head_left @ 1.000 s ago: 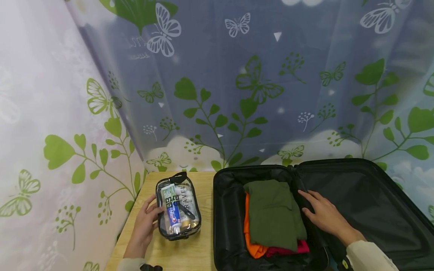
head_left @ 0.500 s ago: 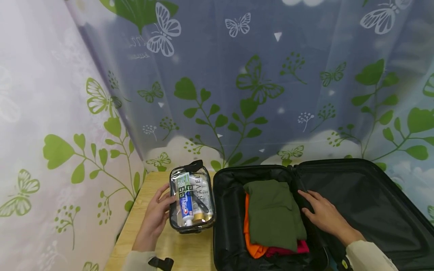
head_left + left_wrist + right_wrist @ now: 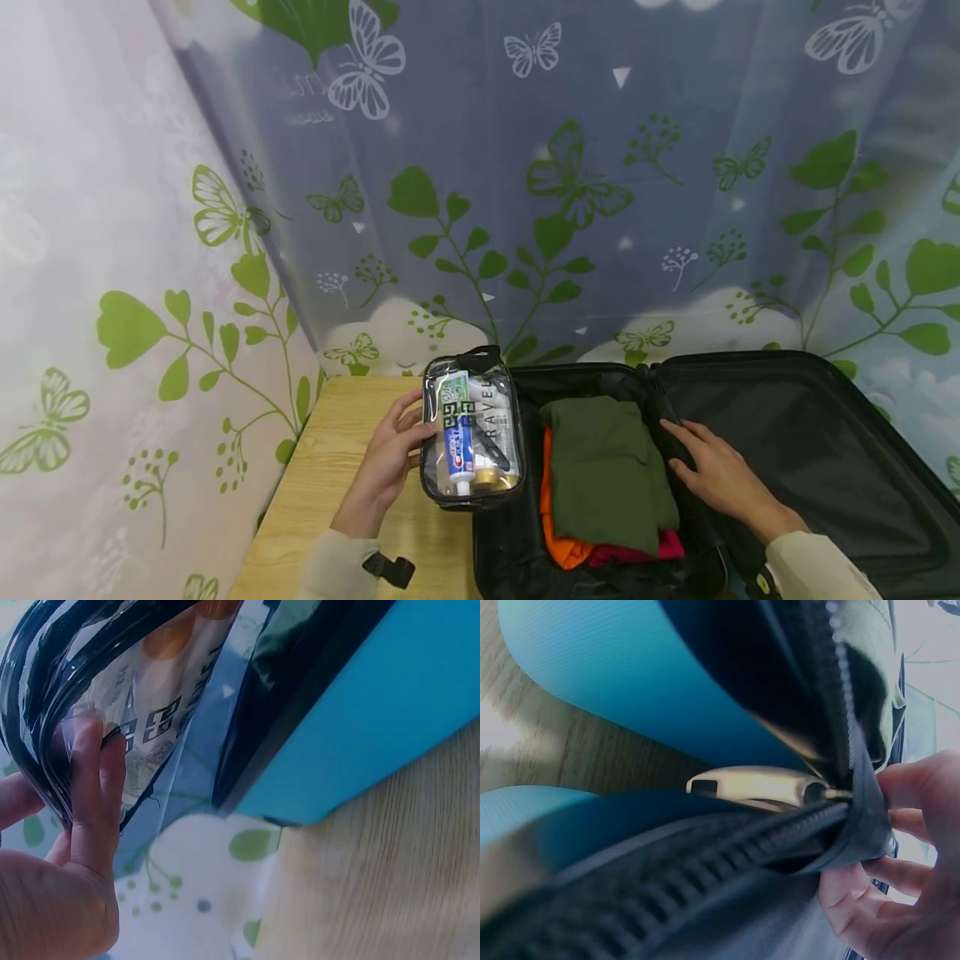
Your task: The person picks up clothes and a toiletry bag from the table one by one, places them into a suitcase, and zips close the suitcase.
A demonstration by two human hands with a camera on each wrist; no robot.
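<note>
My left hand holds a clear black-edged toiletry bag by its left side, thumb in front and fingers behind. Through the plastic show a toothpaste tube and gold-capped bottles. The bag overlaps the left edge of an open black-lined suitcase in the head view. Inside the suitcase lies a folded dark green garment over orange cloth and red cloth. My right hand rests on the fold between the suitcase halves, fingers extended. The right wrist view shows its fingertips against the dark lining.
A wooden table lies under the suitcase's left half, whose shell is blue outside. The open lid spreads to the right. Printed curtains stand close behind and on the left. A pale brace spans near the zipper.
My left hand has carried the toiletry bag from the table rightward, up and over the suitcase's left edge. My right hand has stayed in place on the suitcase.
</note>
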